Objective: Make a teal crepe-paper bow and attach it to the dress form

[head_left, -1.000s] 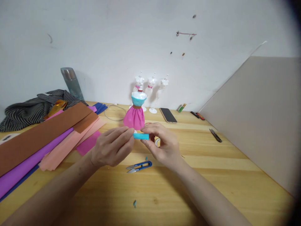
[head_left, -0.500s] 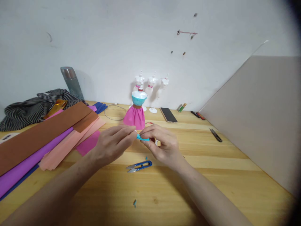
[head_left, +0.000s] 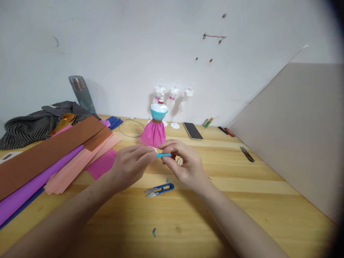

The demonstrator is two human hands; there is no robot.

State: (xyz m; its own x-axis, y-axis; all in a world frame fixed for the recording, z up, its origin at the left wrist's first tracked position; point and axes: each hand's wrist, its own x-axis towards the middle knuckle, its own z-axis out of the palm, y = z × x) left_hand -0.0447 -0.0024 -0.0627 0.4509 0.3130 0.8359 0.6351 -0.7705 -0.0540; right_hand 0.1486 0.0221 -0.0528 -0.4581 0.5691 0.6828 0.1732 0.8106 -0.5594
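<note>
A small folded strip of turquoise paper (head_left: 163, 155) is stretched between my two hands. My left hand (head_left: 134, 161) pinches one end of it. At the other end, my right hand (head_left: 185, 161) has its thumb and fingers around the strip. Just behind them stands a miniature dress form (head_left: 159, 113) with a turquoise top, a brown waistband and a pink gathered skirt (head_left: 153, 133). Blue-handled thread snips (head_left: 159, 190) lie on the wooden table below my hands. Tiny turquoise scraps (head_left: 154, 232) rest nearer the front.
Brown crepe paper (head_left: 53, 156), purple and salmon sheets and a striped cloth (head_left: 40, 123) cover the left side. A bottle (head_left: 82, 94) leans by the wall. White mini dress forms (head_left: 173, 93), a phone (head_left: 192, 131) and dark-handled snips (head_left: 247, 154) lie behind and right.
The turquoise strip now lies flatter and straighter between my hands. My right fingers have lifted slightly and spread a little wider. The other things stay in place.
</note>
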